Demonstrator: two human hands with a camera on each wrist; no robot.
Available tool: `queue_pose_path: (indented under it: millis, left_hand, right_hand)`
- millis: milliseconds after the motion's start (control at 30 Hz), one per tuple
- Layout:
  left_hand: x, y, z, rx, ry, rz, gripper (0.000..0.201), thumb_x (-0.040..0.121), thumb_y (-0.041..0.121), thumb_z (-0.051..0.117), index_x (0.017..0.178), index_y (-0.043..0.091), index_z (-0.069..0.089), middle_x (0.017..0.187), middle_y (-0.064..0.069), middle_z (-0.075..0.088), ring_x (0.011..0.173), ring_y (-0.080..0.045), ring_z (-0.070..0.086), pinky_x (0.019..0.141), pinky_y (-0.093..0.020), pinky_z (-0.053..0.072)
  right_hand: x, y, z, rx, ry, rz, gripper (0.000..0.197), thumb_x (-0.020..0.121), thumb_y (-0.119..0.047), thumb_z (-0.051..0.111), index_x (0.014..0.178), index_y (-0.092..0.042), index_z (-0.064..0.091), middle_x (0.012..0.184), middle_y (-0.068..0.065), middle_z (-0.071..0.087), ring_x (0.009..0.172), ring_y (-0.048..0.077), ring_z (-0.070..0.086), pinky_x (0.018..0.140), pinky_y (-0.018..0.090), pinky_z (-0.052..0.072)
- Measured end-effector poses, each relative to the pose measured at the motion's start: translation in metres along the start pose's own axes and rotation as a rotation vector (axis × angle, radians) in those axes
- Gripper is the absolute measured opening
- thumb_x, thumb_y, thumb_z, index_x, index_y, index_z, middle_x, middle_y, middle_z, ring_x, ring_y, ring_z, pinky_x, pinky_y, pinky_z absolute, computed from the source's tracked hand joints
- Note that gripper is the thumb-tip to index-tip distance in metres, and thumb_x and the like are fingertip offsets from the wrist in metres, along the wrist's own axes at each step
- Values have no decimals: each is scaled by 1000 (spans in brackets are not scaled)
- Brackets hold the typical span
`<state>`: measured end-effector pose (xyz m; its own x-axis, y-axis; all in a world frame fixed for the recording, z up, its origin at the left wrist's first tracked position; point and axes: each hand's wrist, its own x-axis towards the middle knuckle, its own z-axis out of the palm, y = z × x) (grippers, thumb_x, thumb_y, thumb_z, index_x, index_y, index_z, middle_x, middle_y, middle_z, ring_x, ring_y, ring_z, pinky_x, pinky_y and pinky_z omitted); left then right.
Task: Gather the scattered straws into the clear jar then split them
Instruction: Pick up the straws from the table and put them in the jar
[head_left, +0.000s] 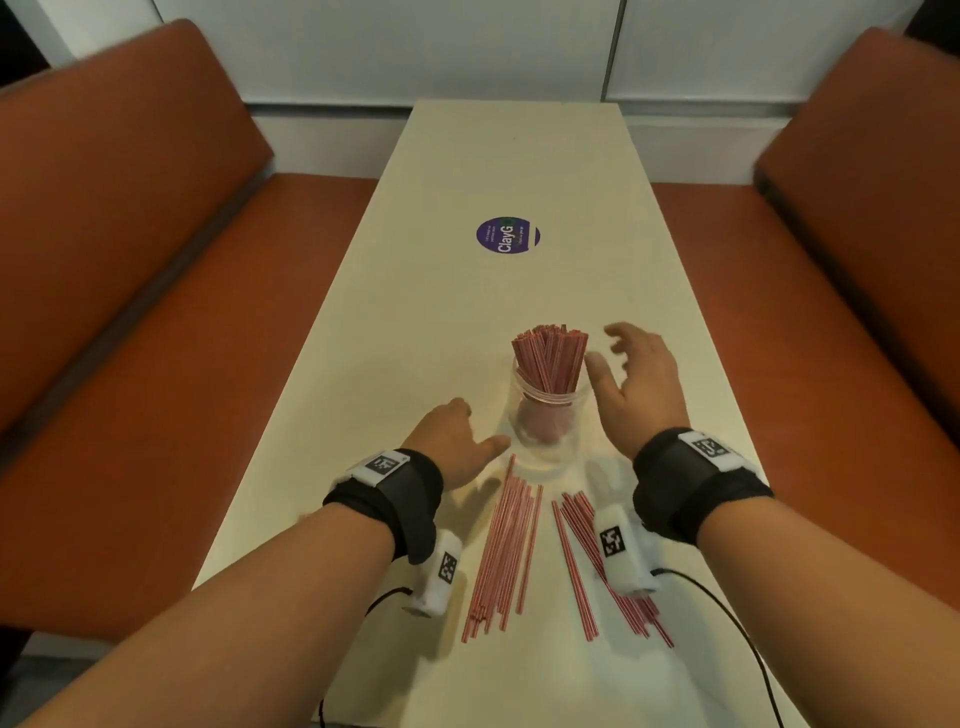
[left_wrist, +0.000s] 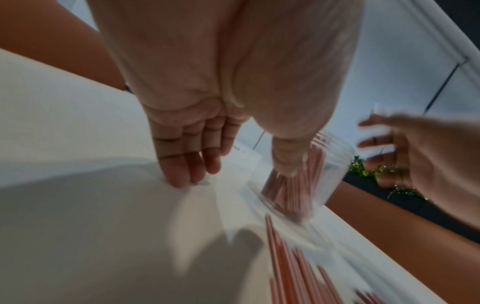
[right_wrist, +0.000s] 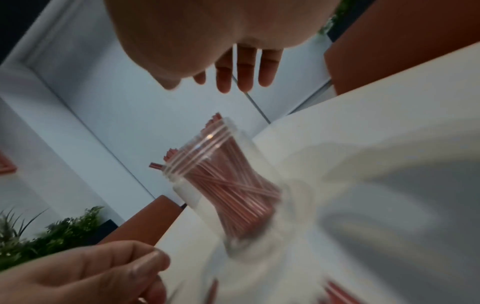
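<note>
A clear jar (head_left: 545, 431) stands upright on the cream table (head_left: 467, 182), packed with red straws (head_left: 550, 358) that stick out above its rim. My left hand (head_left: 470, 434) is low beside the jar's left, fingertips (left_wrist: 182, 176) on the table and thumb reaching toward the jar; it holds nothing. To the right of the straw tops my right hand (head_left: 608, 353) hovers with spread fingers (right_wrist: 244, 70), empty and apart from the jar (right_wrist: 228, 185). Two loose heaps lie nearer me: a left pile (head_left: 504, 551), and a right pile (head_left: 582, 561) partly under my right wrist camera.
A round purple sticker (head_left: 508, 235) sits farther up the narrow table. Orange benches (head_left: 156, 260) flank both long sides. Black cables (head_left: 727, 608) trail off the near edge. A white wall closes the far end, and green plants (right_wrist: 52, 232) show beyond one bench.
</note>
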<state>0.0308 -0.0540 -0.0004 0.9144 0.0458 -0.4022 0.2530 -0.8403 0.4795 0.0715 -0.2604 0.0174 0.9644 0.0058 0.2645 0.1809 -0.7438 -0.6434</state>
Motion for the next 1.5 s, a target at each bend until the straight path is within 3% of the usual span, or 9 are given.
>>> queue_pose_path:
  millis: [133, 267, 400, 533, 667, 967, 1233, 1367, 1500]
  left_hand:
    - [-33, -5, 18, 65, -48, -64, 49, 83, 53, 61, 103, 9, 58, 101, -7, 63, 89, -22, 60, 75, -33, 49]
    - [-58, 12, 42, 141, -27, -60, 47, 78, 57, 65, 72, 12, 52, 70, -2, 53, 60, -17, 52, 49, -26, 37]
    - [-69, 30, 57, 287, -10, -7, 44, 76, 54, 67, 79, 12, 55, 84, -6, 63, 72, -23, 59, 59, -27, 43]
    - [-70, 31, 59, 286, -1, -15, 16, 86, 23, 58, 88, 8, 61, 100, -13, 66, 89, -29, 65, 63, -29, 44]
    - [-70, 23, 59, 298, 2, -6, 15, 88, 16, 53, 93, 4, 62, 103, -15, 65, 91, -31, 64, 65, -29, 42]
    - [-58, 15, 58, 310, -38, -7, 22, 95, 14, 46, 107, 1, 60, 114, -16, 63, 103, -30, 62, 78, -30, 47]
    - [-36, 1, 37, -177, 46, -52, 19, 94, 8, 46, 113, 2, 46, 106, -16, 59, 92, -30, 61, 81, -40, 53]
    - [-28, 6, 22, -577, 86, -6, 12, 97, 12, 32, 93, 12, 44, 95, -10, 52, 66, -16, 42, 67, -36, 40]
    - [-28, 41, -14, -989, 42, 115, 15, 99, 22, 34, 94, 16, 46, 73, -1, 42, 54, -11, 31, 50, -27, 31]
  right_hand:
    - [-51, 23, -7, -214, -325, 268, 50, 87, -46, 57, 123, -13, 49, 121, 9, 55, 95, 20, 57, 83, 32, 47]
    - [-89, 17, -2, -440, -653, 334, 69, 70, -63, 65, 117, -14, 51, 112, 6, 59, 96, 23, 61, 75, 32, 51]
    - [-108, 5, 3, -504, -692, 299, 61, 67, -53, 71, 111, -15, 52, 97, 3, 57, 81, 20, 56, 66, 28, 47]
    - [-113, -1, 0, -527, -698, 267, 32, 79, -32, 64, 103, -10, 59, 103, 9, 66, 78, 24, 57, 64, 27, 45]
    - [-114, 0, -1, -517, -707, 283, 23, 85, -21, 58, 104, -7, 61, 105, 11, 66, 75, 24, 52, 64, 27, 42]
    - [-117, 3, 4, -497, -695, 324, 23, 92, -13, 48, 113, -7, 57, 113, 13, 63, 99, 28, 63, 70, 28, 45]
    - [-94, 3, -3, -405, -618, 375, 30, 94, -10, 43, 124, -5, 48, 122, 16, 52, 103, 31, 60, 86, 35, 49]
    - [-77, 3, -7, -255, -493, 372, 25, 96, -12, 38, 117, -3, 49, 116, 18, 55, 96, 32, 59, 82, 37, 48]
    - [-65, 5, -11, -136, -379, 336, 27, 99, -14, 32, 112, 2, 49, 106, 18, 59, 83, 28, 52, 70, 32, 40]
